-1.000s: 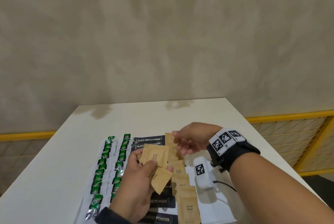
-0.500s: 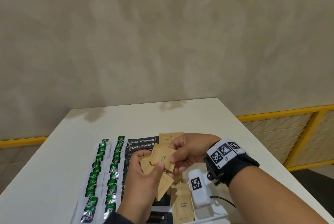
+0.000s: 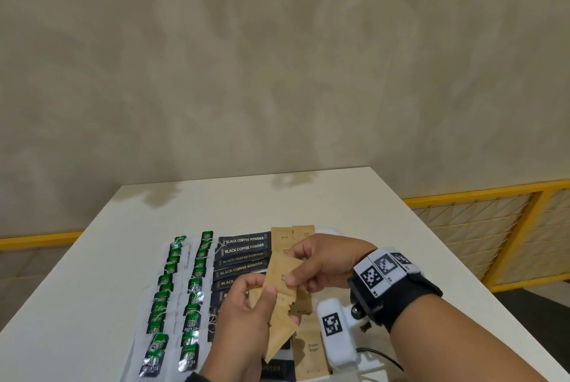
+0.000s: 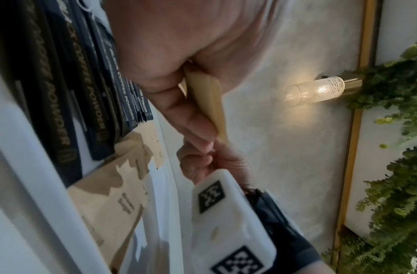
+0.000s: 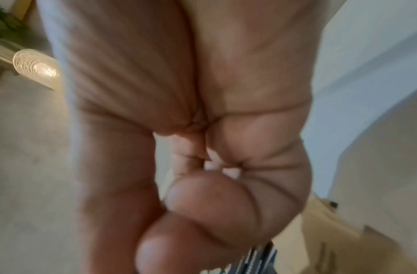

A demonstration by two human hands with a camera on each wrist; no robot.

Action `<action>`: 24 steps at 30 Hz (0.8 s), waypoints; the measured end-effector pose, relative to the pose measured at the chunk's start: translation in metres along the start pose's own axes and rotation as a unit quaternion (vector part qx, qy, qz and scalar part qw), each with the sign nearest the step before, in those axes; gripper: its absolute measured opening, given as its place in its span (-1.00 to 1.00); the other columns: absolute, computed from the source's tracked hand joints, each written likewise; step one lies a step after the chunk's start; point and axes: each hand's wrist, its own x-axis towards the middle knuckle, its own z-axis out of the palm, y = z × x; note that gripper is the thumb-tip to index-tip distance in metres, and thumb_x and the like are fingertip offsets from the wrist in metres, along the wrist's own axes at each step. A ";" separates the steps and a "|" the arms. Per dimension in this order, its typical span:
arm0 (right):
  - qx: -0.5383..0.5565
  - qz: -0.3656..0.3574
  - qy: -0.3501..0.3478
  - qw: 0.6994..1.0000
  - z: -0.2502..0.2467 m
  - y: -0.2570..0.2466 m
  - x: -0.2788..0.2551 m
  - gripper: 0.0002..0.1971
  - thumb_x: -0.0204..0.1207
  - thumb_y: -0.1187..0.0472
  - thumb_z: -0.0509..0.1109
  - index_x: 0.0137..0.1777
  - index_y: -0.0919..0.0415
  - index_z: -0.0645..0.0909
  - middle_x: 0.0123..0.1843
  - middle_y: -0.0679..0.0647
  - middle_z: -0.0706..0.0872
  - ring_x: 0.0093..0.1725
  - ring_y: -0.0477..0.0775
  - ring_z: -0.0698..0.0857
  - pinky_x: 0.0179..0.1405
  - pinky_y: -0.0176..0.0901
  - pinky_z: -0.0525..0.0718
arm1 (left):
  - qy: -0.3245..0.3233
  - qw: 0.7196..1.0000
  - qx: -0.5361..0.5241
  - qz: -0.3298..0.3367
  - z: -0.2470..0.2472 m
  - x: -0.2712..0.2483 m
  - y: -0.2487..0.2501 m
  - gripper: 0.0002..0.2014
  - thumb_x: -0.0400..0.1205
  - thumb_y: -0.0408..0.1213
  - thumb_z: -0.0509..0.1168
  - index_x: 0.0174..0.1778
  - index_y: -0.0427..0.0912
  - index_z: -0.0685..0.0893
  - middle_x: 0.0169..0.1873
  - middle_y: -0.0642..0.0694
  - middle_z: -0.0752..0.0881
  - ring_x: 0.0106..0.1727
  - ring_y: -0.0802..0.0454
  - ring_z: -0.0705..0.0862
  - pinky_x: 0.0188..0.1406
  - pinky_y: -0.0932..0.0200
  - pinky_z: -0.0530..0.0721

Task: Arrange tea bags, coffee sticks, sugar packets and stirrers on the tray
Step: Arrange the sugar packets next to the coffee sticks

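Head view: a white worktop (image 3: 92, 273) fills the lower part, with a mottled beige wall (image 3: 277, 57) behind it and a yellow-framed railing (image 3: 481, 233) at the right. On the worktop lies a white tray (image 3: 334, 229), mostly covered. At its left, 2 columns of green tea bags (image 3: 160, 298) run from far to near. Just right of them lies a column of black coffee sticks (image 3: 243, 247), overlapping one another. Right of those, brown sugar packets (image 3: 311, 350) lie in a column from the far edge to the near edge.

Above the tray, the left hand (image 3: 246, 320) holds a small fan of sugar packets, its thumb pressed across their face and its fingers curled behind. The right hand (image 3: 324, 261) pinches the top packet (image 3: 282, 273) of that fan between thumb and fingers; the packet is tilted and is clear of the tray. A black strap with white coded markers (image 3: 382, 267) wraps the right wrist, and a white camera housing (image 3: 334, 329) hangs under it.

Left wrist view shows a lit glass wall lamp (image 4: 315, 90) and green foliage (image 4: 395, 166).
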 end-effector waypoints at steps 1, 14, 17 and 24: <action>0.010 0.003 0.006 1.000 -0.001 0.003 0.001 -0.85 0.50 0.49 0.43 -0.14 0.24 0.67 -0.29 0.14 0.70 -0.41 -0.07 0.64 -0.45 -0.38 0.56 | -0.001 1.000 0.000 -0.004 0.001 0.000 -0.002 -0.87 0.61 -0.48 0.33 0.04 -0.35 0.56 -0.39 -0.31 0.80 -0.56 -0.18 0.72 -0.59 0.04 0.72; -0.373 0.105 0.349 0.853 -0.049 0.011 0.031 -0.61 0.54 0.21 0.43 0.35 0.11 0.48 0.24 0.07 0.64 0.16 0.08 0.64 -0.07 -0.24 0.55 | 0.012 0.999 -0.009 -0.042 -0.014 -0.005 0.008 -0.69 0.49 -0.65 0.39 0.07 -0.29 0.56 -0.20 -0.38 0.68 -0.53 -0.19 0.75 -0.57 -0.07 0.76; -0.382 0.086 0.350 0.851 -0.050 0.012 0.042 -0.61 0.52 0.18 0.48 0.31 0.08 0.49 0.16 0.04 0.64 0.02 0.03 0.59 -0.05 -0.21 0.53 | 0.013 0.999 -0.009 -0.036 -0.015 -0.006 0.010 -0.70 0.49 -0.67 0.37 0.06 -0.30 0.57 -0.25 -0.34 0.68 -0.57 -0.15 0.73 -0.61 -0.04 0.75; -0.439 0.065 0.344 0.828 -0.047 0.006 0.049 -0.64 0.49 0.23 0.51 0.25 0.09 0.52 0.15 0.04 0.65 -0.06 0.01 0.57 -0.15 -0.22 0.49 | 0.023 0.999 -0.023 -0.042 -0.019 -0.006 0.009 -0.69 0.49 -0.69 0.36 0.05 -0.28 0.57 -0.19 -0.36 0.64 -0.52 -0.20 0.73 -0.60 -0.02 0.74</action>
